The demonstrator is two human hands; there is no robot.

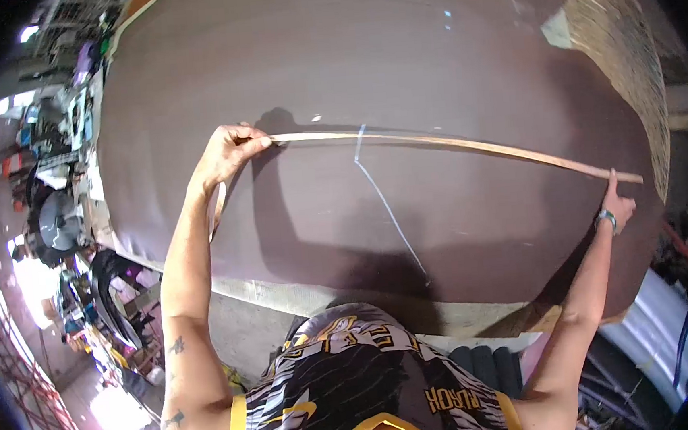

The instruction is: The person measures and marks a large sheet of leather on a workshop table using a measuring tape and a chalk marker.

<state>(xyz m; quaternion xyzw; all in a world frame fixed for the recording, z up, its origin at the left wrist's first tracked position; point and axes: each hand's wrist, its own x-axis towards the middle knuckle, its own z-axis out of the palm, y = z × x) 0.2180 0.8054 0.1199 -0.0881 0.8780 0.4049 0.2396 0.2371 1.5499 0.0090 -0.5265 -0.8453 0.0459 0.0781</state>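
Note:
A long tape measure (468, 142) is stretched across a large dark brown leather-like sheet (333, 70). My left hand (230, 153) pinches it between thumb and fingertips near the middle left, and a loose loop of the tape hangs below that wrist. At the far right, my right hand (620, 208) presses an outstretched index finger on the tape near its end, with the thumb apart; its other fingers are partly hidden. A pale chalk line (387, 203) is drawn on the sheet, running under the tape and bending down towards me.
A fibrous tan board edge (616, 24) shows beyond the sheet at upper right. Silvery rolled material (656, 336) lies at lower right. Cluttered equipment, including a grey round object (60, 221), fills the left side. Shadows of my arms and head fall over the sheet.

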